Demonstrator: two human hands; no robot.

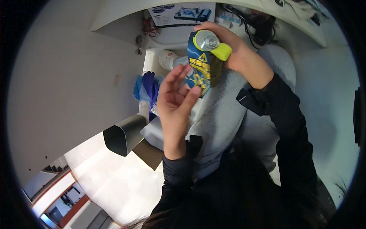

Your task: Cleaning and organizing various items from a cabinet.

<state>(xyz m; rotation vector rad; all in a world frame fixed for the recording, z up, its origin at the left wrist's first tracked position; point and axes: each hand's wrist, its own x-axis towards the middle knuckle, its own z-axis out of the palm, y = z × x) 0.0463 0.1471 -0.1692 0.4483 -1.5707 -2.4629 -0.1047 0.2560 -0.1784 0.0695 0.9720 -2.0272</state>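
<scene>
In my right hand (231, 45) is a bottle-like container (216, 67) with a clear nozzle cap, a yellow-green collar and a matching side piece. A blue printed tag or label (199, 71) with yellow writing and a warning triangle covers its front. My left hand (177, 100) is at the lower end of this blue piece, thumb in front and fingers spread behind its left edge; how firmly it holds the piece cannot be told. Both hands are above my legs in grey ribbed trousers (223, 100). The back of the container is hidden by the right hand.
A box with a picture of a portable stove (183, 14) and a black cable (246, 23) lie ahead. Purple rubber gloves (150, 86) hang at the left, above a dark grey bin (125, 134). A white panel (71, 80) borders the left; a white clog (166, 60) shows behind my hands.
</scene>
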